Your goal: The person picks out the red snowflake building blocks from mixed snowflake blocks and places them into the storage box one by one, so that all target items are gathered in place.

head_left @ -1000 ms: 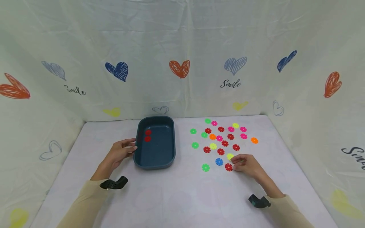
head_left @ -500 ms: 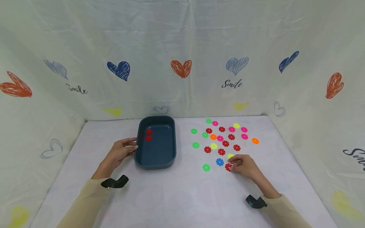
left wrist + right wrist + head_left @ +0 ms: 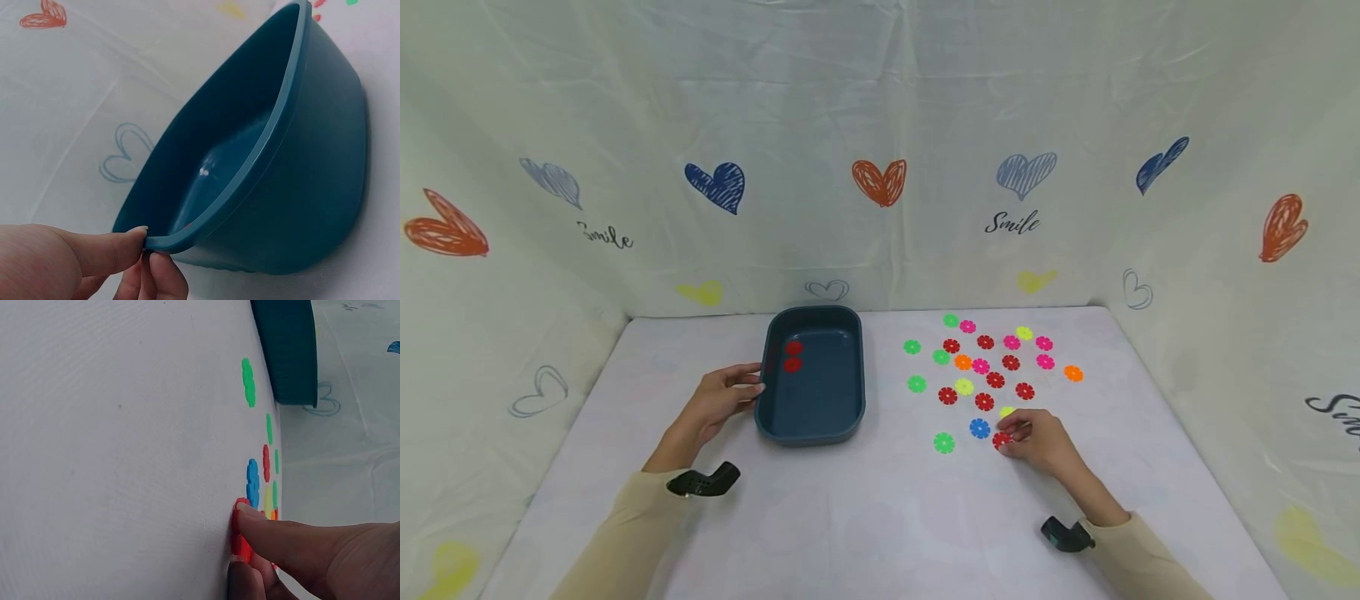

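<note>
At the left of the table, a dark teal plastic tub (image 3: 810, 408) holds two red flower-shaped discs (image 3: 793, 364). My left hand (image 3: 721, 398) pinches the tub's rim, thumb above and fingers beneath, as the left wrist view shows. Over on the right, my right hand (image 3: 1037, 439) has its thumb and fingers around the edges of a red notched disc (image 3: 241, 531) lying at the table surface. Part of that disc is hidden by the fingers. A blue disc (image 3: 980, 428) lies just left of this hand, and a yellow disc (image 3: 1007, 412) is partly covered by it.
Several more discs lie scattered behind the right hand: red (image 3: 984, 402), green (image 3: 917, 384), pink (image 3: 981, 366), yellow and orange (image 3: 1073, 373). A green disc (image 3: 944, 442) lies nearest the front. A printed white curtain (image 3: 880, 242) rises behind the table (image 3: 880, 525).
My right hand has shifted left, from beside the red disc onto it, and its thumb and fingers have come around it. The left hand has stayed on the tub's rim.
</note>
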`<action>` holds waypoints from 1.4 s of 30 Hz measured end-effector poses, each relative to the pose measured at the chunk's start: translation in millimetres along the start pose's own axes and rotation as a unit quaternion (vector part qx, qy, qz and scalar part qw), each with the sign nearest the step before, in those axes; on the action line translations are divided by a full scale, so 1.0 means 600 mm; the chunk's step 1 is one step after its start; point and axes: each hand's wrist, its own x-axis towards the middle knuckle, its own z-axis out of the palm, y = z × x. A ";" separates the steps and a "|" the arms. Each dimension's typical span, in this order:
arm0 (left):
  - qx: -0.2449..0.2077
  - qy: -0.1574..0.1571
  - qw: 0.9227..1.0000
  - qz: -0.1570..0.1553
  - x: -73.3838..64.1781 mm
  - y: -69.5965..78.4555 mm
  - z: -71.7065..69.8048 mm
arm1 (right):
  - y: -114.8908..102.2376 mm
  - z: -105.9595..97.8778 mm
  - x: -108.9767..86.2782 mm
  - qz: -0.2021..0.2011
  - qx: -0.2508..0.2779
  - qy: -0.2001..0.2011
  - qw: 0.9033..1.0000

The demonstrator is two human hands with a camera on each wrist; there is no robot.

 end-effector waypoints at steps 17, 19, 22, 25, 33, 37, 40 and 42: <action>0.000 0.001 1.000 -0.005 0.001 -0.001 0.001 | -0.009 -0.006 -0.006 0.000 -0.015 -0.007 1.000; 0.001 0.003 1.000 -0.006 0.001 -0.001 0.002 | -0.008 -0.008 -0.007 -0.004 -0.020 -0.006 1.000; 0.003 0.003 1.000 -0.006 0.001 -0.001 0.002 | -0.007 -0.011 -0.007 -0.011 -0.022 -0.007 1.000; 0.003 0.003 1.000 -0.003 0.001 -0.001 0.002 | -0.006 -0.015 -0.007 -0.010 -0.017 -0.011 1.000; 0.003 0.003 1.000 -0.001 0.001 -0.002 0.001 | -0.008 -0.022 -0.005 -0.029 0.007 -0.010 1.000; 0.001 0.004 1.000 -0.001 0.002 -0.001 0.000 | -0.016 -0.027 -0.002 -0.050 0.022 -0.003 0.998; 0.000 0.005 1.000 -0.001 0.003 -0.001 0.000 | -0.026 -0.030 0.002 -0.057 0.040 -0.002 0.998; 0.001 0.007 1.000 -0.002 0.003 -0.001 0.001 | -0.033 -0.033 0.006 -0.065 0.050 -0.004 0.997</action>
